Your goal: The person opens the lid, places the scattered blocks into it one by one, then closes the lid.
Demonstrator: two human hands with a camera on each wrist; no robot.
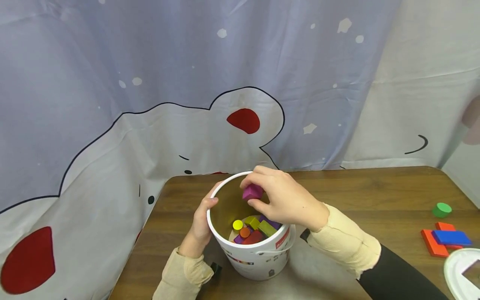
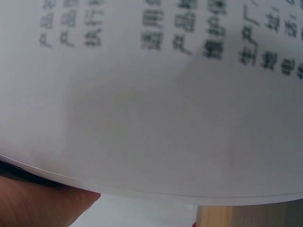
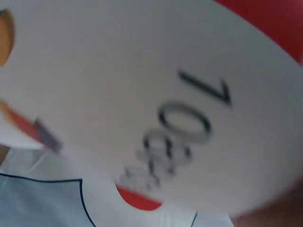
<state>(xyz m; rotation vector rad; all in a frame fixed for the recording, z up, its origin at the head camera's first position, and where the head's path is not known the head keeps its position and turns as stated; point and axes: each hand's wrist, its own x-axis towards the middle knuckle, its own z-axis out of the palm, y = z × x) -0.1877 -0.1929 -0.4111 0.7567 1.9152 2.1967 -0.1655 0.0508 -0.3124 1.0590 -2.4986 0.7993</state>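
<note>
While the left hand (image 1: 201, 221) grips the white bucket (image 1: 258, 266), the right hand (image 1: 281, 198) pinches a magenta block (image 1: 252, 192) above loose blocks (image 1: 267, 228) already inside, with a green cylinder (image 1: 442, 210) and flat blocks (image 1: 451, 238) outside, farther right.

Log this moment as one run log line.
left hand: grips white bucket | right hand: holds magenta block at bucket's mouth | inside: coloured blocks | table, right side: green cylinder, blue block
</note>
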